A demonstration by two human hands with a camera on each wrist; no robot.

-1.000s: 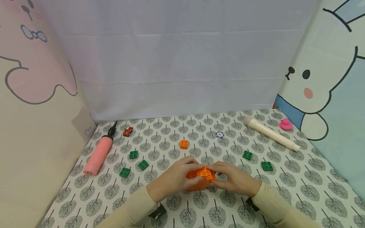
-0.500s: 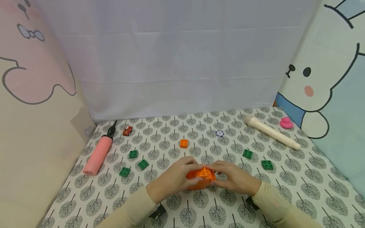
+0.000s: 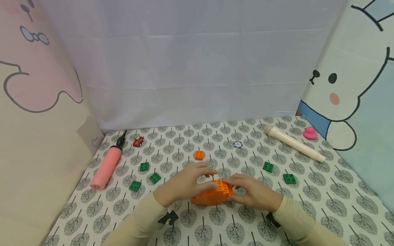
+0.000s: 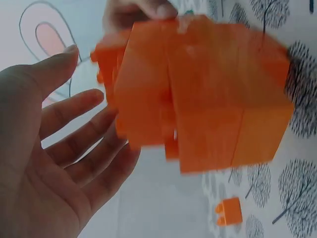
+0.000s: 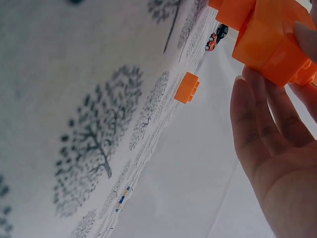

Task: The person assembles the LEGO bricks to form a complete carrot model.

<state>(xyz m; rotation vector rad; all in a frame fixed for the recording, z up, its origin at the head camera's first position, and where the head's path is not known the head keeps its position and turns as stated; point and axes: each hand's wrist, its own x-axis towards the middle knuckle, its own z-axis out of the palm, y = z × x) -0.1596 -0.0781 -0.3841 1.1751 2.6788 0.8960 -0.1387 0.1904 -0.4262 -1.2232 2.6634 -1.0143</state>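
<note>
Near the front middle of the table is a block assembly built of orange toy bricks, with studs on top. My right hand holds its right end between thumb and fingers; in the right wrist view, fingertips meet the orange bricks. My left hand is spread at the upper left of the assembly, thumb and fingers apart. In the left wrist view that hand's fingers are extended beside the stepped orange bricks, gripping nothing. A single orange brick lies farther back.
Several green bricks lie left and right of the hands. At the left are a pink pump and a red toy car. A poker chip, a cream tube and a pink duck lie back right.
My left hand has let go of the orange assembly and shifted up and left, its fingers opening and uncovering the left end. My right hand has kept its hold.
</note>
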